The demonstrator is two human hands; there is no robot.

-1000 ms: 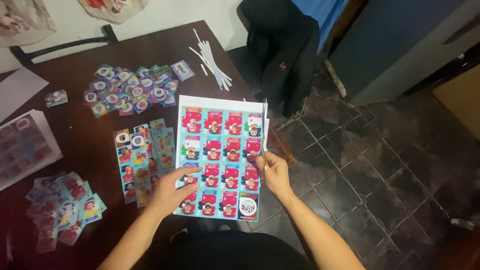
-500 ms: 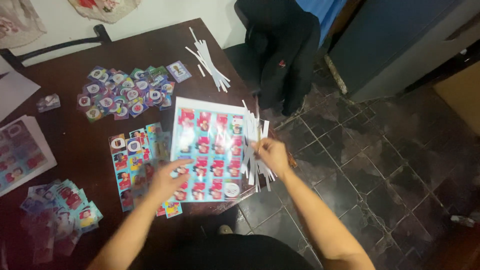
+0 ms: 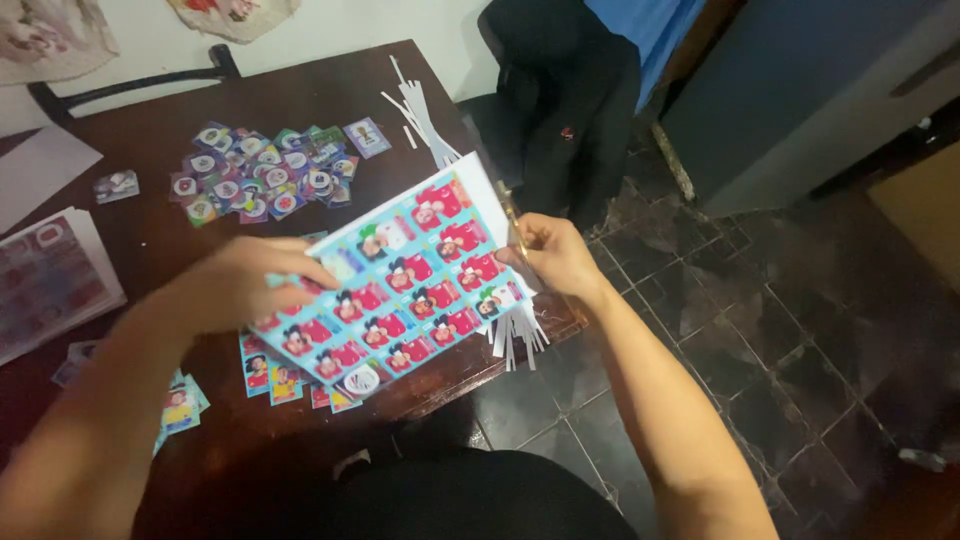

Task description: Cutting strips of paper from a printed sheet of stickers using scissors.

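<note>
A printed sheet (image 3: 400, 285) with rows of red and blue cartoon pictures is lifted and tilted above the dark wooden table (image 3: 150, 130). My left hand (image 3: 245, 285) grips its left edge. My right hand (image 3: 555, 255) is closed at its right edge, where a thin yellowish object pokes up by the fingers. A bunch of white paper strips (image 3: 515, 340) hangs under that hand past the table's edge; I cannot tell whether the hand holds them.
A pile of cut picture cards (image 3: 265, 180) lies at the back, with more white strips (image 3: 420, 110) behind. Other printed sheets (image 3: 50, 280) sit at the left, loose cards (image 3: 270, 375) under the lifted sheet. A black jacket (image 3: 560, 110) hangs beside the table over the tiled floor.
The sheet lay flat on the table under both hands; now it is raised and turned at an angle. My right hand moved to its right edge, near the white strips.
</note>
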